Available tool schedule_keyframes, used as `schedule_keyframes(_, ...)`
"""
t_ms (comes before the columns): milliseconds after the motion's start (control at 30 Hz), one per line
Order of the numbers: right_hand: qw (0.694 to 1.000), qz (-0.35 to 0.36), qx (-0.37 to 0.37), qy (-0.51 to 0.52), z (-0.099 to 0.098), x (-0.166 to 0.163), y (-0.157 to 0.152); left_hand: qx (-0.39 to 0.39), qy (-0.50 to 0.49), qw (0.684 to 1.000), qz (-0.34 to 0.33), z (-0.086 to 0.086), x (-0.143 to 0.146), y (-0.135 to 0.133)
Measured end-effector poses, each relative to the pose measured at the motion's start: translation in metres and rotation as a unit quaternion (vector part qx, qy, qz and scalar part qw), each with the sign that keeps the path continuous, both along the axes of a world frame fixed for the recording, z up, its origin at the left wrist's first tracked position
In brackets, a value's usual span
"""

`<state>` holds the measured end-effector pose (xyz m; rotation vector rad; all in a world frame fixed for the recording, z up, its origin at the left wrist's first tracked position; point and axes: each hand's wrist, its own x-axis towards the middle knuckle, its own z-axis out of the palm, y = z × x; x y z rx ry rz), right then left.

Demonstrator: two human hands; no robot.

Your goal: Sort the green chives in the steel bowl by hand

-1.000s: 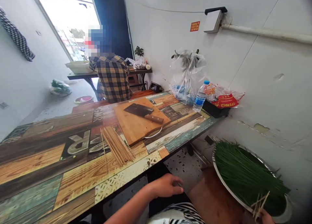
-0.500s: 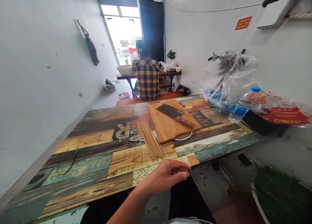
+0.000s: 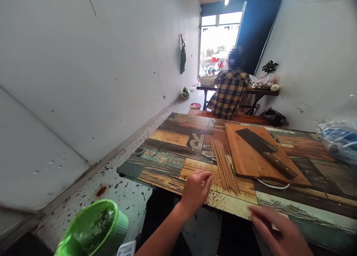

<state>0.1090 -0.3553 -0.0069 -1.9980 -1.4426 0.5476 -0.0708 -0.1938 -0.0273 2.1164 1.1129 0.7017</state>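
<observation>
My left hand (image 3: 196,189) rests at the near edge of the patterned wooden table (image 3: 167,137), fingers curled, just left of a bundle of thin bamboo skewers (image 3: 224,166). Whether it holds anything is not clear. My right hand (image 3: 279,230) is low at the right, blurred by motion, over the table's near edge. A wooden cutting board (image 3: 251,157) lies right of the skewers, with a cleaver (image 3: 264,152) resting on it.
A green bin (image 3: 92,230) with green scraps stands on the floor at lower left. A person in a plaid shirt (image 3: 230,94) sits with back turned at a farther table. A plastic bag (image 3: 338,139) sits at the right edge. White walls close in on both sides.
The view has swung left, away from the tray of chives. My left hand has risen to the table edge beside the skewers, and my right hand has come into view.
</observation>
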Motion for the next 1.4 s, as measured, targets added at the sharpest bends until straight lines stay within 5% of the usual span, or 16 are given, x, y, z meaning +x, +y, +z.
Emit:
schedule_keyframes(100, 0.973, 0.021, -0.115, -0.2, 0.023, 0.004, 0.065, 0.067, 0.133, 0.988, 0.045, -0.016, 0.003, 0.01)
schedule_keyframes(233, 0.907, 0.051, -0.25, -0.335, 0.019, -0.006, 0.115, 0.077, 0.232, 0.97, 0.01, -0.025, 0.018, 0.011)
schedule_keyframes(500, 0.91, 0.043, -0.253, -0.325, -0.005, -0.025, 0.133, 0.034, 0.198, 0.974, -0.104, -0.028, 0.023, -0.019)
schedule_keyframes(700, 0.905, 0.09, -0.275, -0.311, -0.007, -0.014, 0.164, 0.036, 0.181, 0.975, -0.127, -0.023, 0.02, -0.017)
schedule_keyframes(1233, 0.905, 0.119, -0.276, -0.302, -0.014, -0.01, 0.163, 0.052, 0.144, 0.975, -0.158, -0.031, 0.008, -0.012)
schedule_keyframes(1400, 0.923, 0.126, -0.198, -0.306, -0.014, -0.014, 0.144, 0.066, 0.147, 0.972, -0.169, -0.03, 0.005, -0.011)
